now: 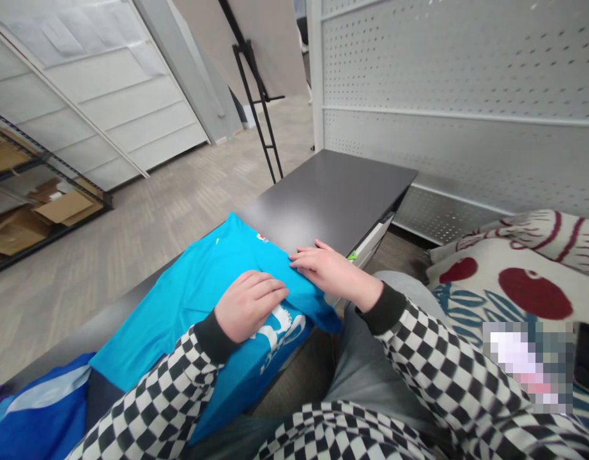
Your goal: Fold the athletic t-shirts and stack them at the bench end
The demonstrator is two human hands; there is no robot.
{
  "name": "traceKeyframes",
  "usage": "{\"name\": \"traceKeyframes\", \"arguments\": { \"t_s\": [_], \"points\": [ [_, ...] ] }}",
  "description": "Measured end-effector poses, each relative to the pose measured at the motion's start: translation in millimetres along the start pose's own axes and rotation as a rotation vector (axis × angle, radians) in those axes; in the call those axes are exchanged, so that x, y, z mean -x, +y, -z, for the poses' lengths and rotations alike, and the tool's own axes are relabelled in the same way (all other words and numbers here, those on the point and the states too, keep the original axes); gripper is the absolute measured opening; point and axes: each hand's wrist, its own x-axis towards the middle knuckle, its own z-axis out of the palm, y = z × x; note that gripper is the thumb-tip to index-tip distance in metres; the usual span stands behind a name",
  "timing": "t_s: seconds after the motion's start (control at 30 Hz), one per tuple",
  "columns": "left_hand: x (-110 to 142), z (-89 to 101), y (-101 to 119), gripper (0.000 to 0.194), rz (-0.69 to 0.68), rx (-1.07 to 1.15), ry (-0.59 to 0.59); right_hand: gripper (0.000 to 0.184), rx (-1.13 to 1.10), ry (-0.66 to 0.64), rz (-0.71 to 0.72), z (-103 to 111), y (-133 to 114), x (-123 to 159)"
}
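Note:
A bright blue T-shirt (203, 275) with white lettering lies spread over a low dark grey table, its near side hanging over the front edge. On its middle, by the lettering, rests my left hand (251, 303), palm down with fingers stretched out. My right hand (323, 268) lies on the shirt's right part near the table edge, fingers extended and slightly apart. Neither hand grips the cloth. A small red and white mark shows near the shirt's far edge. Part of the lettering is hidden under my left hand.
The dark table top (342, 185) stretches away to the far right. A blue and white garment (45, 399) lies at the left end. To my right is a patterned cover (505, 281). A black easel stand (263, 108), perforated panel (443, 70) and shelf with cardboard boxes (64, 204) stand around.

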Motion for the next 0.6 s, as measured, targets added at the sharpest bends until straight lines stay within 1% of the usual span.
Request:
{"name": "traceKeyframes", "arguments": {
  "t_s": [0.17, 0.2, 0.23, 0.3, 0.33, 0.37, 0.43, 0.47, 0.5, 0.6],
  "points": [
    [3, 1.5, 0, 0.026, 0.006, 0.086, 0.013, 0.032, -0.021, 0.018, 0.007, 2, 1, 2],
    [3, 2.3, -2, 0.025, 0.027, 0.110, 0.029, 0.033, -0.025, 0.023, 0.007, 2, 1, 2],
    [4, 3.4, -5, 0.022, 0.072, 0.124, 0.058, 0.034, -0.027, 0.027, 0.007, 2, 0, 2],
    [5, 6.0, -13, 0.019, 0.232, 0.108, 0.096, 0.034, -0.028, 0.042, 0.010, 2, -1, 2],
    [6, 7.1, -19, 0.020, 0.325, 0.087, 0.076, 0.034, -0.027, 0.052, 0.009, 1, -2, 3],
    [8, 7.9, -24, 0.026, 0.407, 0.067, 0.020, 0.033, -0.023, 0.061, 0.008, 1, -3, 3],
    [13, 8.5, -35, 0.047, 0.517, 0.050, -0.143, 0.032, -0.011, 0.071, 0.004, 0, -4, 2],
    [17, 8.5, -39, 0.057, 0.544, 0.055, -0.220, 0.032, -0.004, 0.068, 0.005, 0, -4, 2],
    [21, 8.7, -42, 0.063, 0.562, 0.065, -0.275, 0.031, 0.002, 0.062, 0.008, 0, -4, 2],
    [32, 13.0, -49, 0.063, 0.584, 0.093, -0.359, 0.037, 0.006, 0.047, 0.018, -1, -3, 1]
  ]
}}
